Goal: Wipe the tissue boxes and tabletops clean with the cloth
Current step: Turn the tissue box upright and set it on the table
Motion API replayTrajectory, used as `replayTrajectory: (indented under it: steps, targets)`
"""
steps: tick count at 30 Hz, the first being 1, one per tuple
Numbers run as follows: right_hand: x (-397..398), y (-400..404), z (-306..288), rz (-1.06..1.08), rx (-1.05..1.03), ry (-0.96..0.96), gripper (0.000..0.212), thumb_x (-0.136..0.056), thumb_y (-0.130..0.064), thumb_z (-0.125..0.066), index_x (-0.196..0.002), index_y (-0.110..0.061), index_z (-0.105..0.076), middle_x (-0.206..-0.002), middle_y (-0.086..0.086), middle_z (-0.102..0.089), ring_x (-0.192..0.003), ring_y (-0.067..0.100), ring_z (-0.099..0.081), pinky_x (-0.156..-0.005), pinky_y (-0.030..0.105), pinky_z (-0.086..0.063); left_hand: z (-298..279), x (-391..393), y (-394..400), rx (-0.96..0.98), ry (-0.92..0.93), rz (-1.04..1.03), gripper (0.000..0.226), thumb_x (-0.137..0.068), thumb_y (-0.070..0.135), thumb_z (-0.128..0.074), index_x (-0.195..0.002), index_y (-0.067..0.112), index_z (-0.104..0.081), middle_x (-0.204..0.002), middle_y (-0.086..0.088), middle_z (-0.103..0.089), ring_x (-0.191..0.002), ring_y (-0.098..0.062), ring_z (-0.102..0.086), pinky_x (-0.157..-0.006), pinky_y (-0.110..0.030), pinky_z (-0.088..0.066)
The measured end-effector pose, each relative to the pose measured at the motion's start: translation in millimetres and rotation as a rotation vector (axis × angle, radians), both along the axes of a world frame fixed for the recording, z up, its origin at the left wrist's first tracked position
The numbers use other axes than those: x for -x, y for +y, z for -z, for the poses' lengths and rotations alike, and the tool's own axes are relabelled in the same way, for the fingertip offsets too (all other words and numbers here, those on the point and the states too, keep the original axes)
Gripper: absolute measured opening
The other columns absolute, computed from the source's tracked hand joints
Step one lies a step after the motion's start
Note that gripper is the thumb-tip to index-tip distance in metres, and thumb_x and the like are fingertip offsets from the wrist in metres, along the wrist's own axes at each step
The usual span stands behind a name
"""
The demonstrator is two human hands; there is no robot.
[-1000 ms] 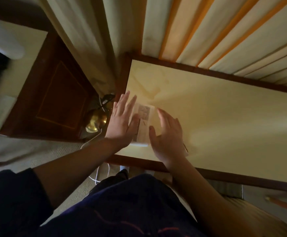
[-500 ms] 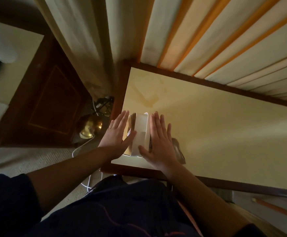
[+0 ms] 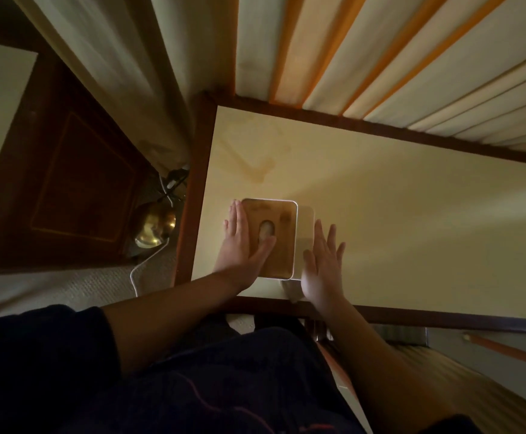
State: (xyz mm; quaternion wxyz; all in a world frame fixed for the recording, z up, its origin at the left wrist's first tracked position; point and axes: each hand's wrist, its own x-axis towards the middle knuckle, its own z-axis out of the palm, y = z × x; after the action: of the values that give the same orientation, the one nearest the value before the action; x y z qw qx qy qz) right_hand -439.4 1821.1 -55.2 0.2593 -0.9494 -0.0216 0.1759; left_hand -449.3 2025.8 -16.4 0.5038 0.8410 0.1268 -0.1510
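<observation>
A white tissue box (image 3: 282, 233) with a brown wooden lid and an oval slot stands on the cream tabletop (image 3: 396, 220) near its left front corner. My left hand (image 3: 241, 245) lies flat against the box's left side, fingers straight, thumb across the lid by the slot. My right hand (image 3: 321, 264) is spread open just right of the box, close to its white side; I cannot tell if it touches. A small pale patch at the table's front edge by my right wrist may be the cloth; it is too blurred to tell.
The tabletop has a dark wooden border (image 3: 196, 189) and a faint brownish stain (image 3: 255, 170) behind the box. Curtains (image 3: 130, 73) hang at the back. A brass lamp base (image 3: 155, 228) and a white cable (image 3: 142, 267) sit on the floor left of the table, beside a dark wooden cabinet (image 3: 67, 183).
The tissue box, held on its side between my hands, has been turned upright and now stands lid up on the table. My right hand has come off to the right.
</observation>
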Motion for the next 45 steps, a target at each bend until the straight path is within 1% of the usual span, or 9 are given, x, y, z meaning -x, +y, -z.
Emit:
replayTrajectory:
  steps: [5,17,20,23,26,30,35,41,45]
  targets:
    - [-24.5,-11.6,3.4,0.119,-0.115,0.002,0.071,-0.101,-0.030,-0.016,-0.168,-0.008,-0.010,-0.177,0.008,-0.008,-0.163,0.023,0.008,-0.125,0.033,0.018,4.1,-28.7,-27.6,-0.071,-0.137,0.000,0.102,-0.096,0.063,-0.049,-0.165,0.016,0.011,-0.174,-0.004,0.011,-0.149,-0.010,0.017,-0.129,-0.042,0.002]
    - [-144.6,-97.3,24.0,0.169,-0.131,0.036,0.076,-0.095,-0.030,-0.017,-0.169,-0.016,-0.014,-0.177,0.000,-0.013,-0.163,0.029,0.007,-0.130,0.056,0.004,11.5,-140.9,-125.2,-0.275,-0.126,0.050,0.113,-0.094,0.061,-0.060,-0.163,0.002,0.008,-0.172,-0.017,0.013,-0.159,-0.029,0.012,-0.130,-0.046,0.004]
    - [-149.0,-106.2,22.3,0.147,-0.152,0.039,0.076,-0.096,-0.032,-0.020,-0.170,-0.017,-0.009,-0.178,0.001,-0.005,-0.163,0.027,0.010,-0.130,0.057,0.003,5.6,-142.2,-126.8,-0.219,-0.053,0.039,0.105,-0.098,0.061,-0.057,-0.165,0.014,0.009,-0.173,-0.007,0.016,-0.159,-0.027,0.011,-0.130,-0.047,-0.001]
    - [-126.4,-111.0,7.2,0.144,-0.220,-0.157,0.074,-0.103,-0.038,-0.028,-0.170,-0.015,-0.006,-0.178,0.003,0.001,-0.163,0.026,0.012,-0.130,0.054,0.007,2.7,-119.9,-111.1,-0.187,-0.096,0.022,0.088,-0.104,0.060,-0.045,-0.167,0.019,0.001,-0.175,0.001,0.004,-0.160,-0.016,0.003,-0.131,-0.049,-0.007]
    - [-84.2,-109.1,-8.2,-0.003,-0.233,-0.396,0.069,-0.107,-0.033,-0.039,-0.167,-0.008,-0.018,-0.177,0.012,-0.007,-0.163,0.034,0.003,-0.131,0.051,0.006,10.7,-76.0,-86.8,-0.173,-0.175,-0.062,0.068,-0.107,0.046,-0.042,-0.166,0.018,-0.019,-0.173,0.000,-0.017,-0.159,-0.016,-0.014,-0.128,-0.053,-0.021]
    - [-34.3,-95.5,11.2,-0.590,-0.176,-0.410,0.063,-0.108,-0.030,-0.046,-0.165,-0.010,-0.028,-0.174,0.014,-0.019,-0.163,0.036,-0.010,-0.131,0.058,-0.009,38.3,-4.3,-44.5,-0.246,-0.125,-0.140,0.061,-0.108,0.042,-0.037,-0.165,0.025,-0.023,-0.171,0.006,-0.020,-0.159,-0.017,-0.016,-0.124,-0.060,-0.027]
    - [-19.7,-63.2,61.3,-0.970,0.008,-0.229,0.066,-0.112,-0.038,-0.039,-0.168,-0.012,-0.017,-0.177,0.005,-0.008,-0.164,0.022,-0.001,-0.132,0.050,-0.012,66.3,54.9,6.6,-0.459,-0.001,-0.168,0.069,-0.106,0.046,-0.033,-0.166,0.019,-0.015,-0.174,0.000,-0.008,-0.161,-0.016,0.004,-0.130,-0.053,-0.005]
    - [11.9,-41.8,68.0,-0.841,0.212,-0.225,0.070,-0.110,-0.043,-0.037,-0.168,-0.011,-0.016,-0.177,0.006,-0.009,-0.164,0.024,-0.006,-0.128,0.055,-0.021,83.4,71.5,54.0,-0.549,0.015,0.016,0.075,-0.106,0.045,-0.030,-0.166,0.009,-0.001,-0.174,-0.007,0.005,-0.160,-0.019,0.013,-0.130,-0.044,0.003]
    - [40.4,10.2,67.0,-0.704,0.260,-0.176,0.071,-0.110,-0.044,-0.037,-0.168,-0.011,-0.015,-0.177,0.006,-0.009,-0.164,0.025,-0.005,-0.131,0.053,-0.013,90.9,71.5,66.1,-0.378,-0.013,0.051,0.073,-0.106,0.038,-0.033,-0.166,0.007,-0.004,-0.174,-0.009,-0.001,-0.160,-0.018,0.008,-0.131,-0.042,-0.002]
